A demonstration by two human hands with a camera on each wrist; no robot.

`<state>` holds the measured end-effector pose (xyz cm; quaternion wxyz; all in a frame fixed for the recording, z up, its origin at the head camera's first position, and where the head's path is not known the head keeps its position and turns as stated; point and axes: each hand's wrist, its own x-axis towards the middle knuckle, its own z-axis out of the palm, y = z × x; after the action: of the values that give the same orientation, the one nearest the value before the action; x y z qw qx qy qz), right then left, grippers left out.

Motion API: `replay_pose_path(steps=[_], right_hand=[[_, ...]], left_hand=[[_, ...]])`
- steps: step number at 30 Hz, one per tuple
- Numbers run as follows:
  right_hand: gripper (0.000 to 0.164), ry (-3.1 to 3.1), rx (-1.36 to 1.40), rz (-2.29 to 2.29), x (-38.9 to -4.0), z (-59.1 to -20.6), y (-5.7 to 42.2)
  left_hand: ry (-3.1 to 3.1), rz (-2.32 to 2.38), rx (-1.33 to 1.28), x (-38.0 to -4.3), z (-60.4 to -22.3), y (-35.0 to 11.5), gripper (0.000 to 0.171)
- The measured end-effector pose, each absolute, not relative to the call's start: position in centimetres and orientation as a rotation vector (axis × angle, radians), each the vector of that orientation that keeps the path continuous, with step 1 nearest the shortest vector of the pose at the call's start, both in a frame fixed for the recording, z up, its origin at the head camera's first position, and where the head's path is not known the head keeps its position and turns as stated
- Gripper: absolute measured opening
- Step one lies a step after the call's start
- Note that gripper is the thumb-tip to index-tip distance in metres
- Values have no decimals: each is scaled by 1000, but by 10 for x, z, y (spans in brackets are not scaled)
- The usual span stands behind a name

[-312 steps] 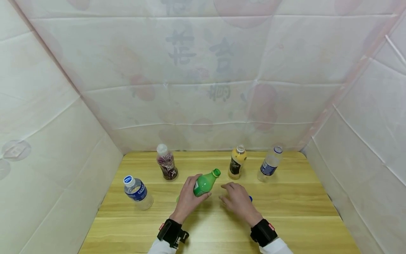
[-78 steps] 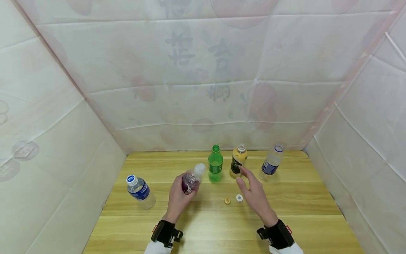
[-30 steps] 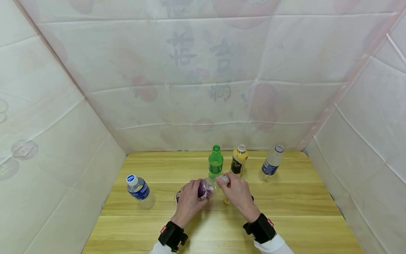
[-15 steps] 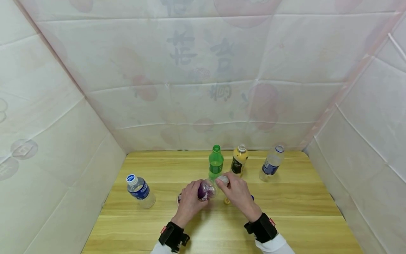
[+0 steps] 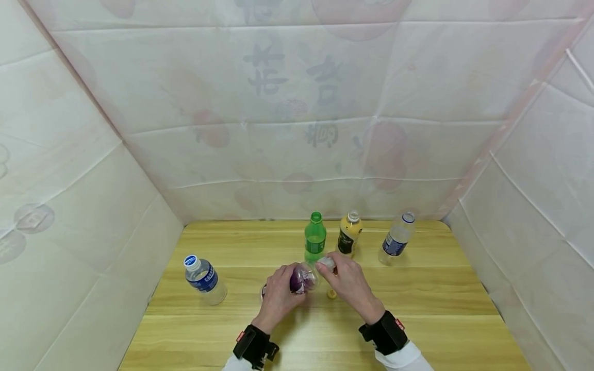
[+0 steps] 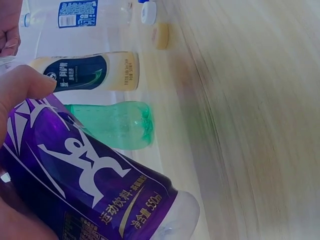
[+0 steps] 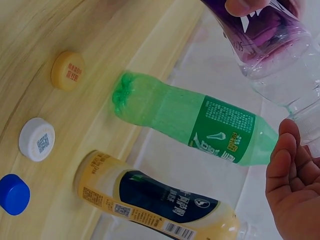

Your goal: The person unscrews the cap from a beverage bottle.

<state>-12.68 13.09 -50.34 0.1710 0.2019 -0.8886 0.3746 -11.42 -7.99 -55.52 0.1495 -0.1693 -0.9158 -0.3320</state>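
My left hand (image 5: 278, 292) grips a sports drink bottle (image 5: 302, 279) with a purple label, its fingers wrapped round the body. The bottle leans over to the right, and its see-through shoulder and neck show in the right wrist view. At the neck end my right hand (image 5: 351, 282) pinches the whitish cap (image 5: 327, 263) between thumb and curled fingers. Just behind the hands a green bottle (image 5: 315, 242) stands upright without a cap. Beside it is an uncapped milk tea bottle (image 5: 349, 237) in yellow with a dark label.
Left on the wooden table (image 5: 185, 340), a clear water bottle (image 5: 204, 282) wears its white cap. An uncapped clear bottle (image 5: 396, 242) with a blue label stands back right. Loose caps lie near the right hand: yellow (image 7: 68, 70), white (image 7: 37, 139) and blue (image 7: 14, 194).
Earlier my left hand held the green bottle, which now stands at the back. The purple-labelled bottle has come from the back left to the middle, and my right hand has moved onto its cap.
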Motion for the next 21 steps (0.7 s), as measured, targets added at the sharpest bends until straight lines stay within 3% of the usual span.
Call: replay_pose_path(steps=[21], right_hand=[[29,-2495,754,974,-126,-499,135]], left_hand=[[-2714,-1186,-502,-115,-557,-83,72]])
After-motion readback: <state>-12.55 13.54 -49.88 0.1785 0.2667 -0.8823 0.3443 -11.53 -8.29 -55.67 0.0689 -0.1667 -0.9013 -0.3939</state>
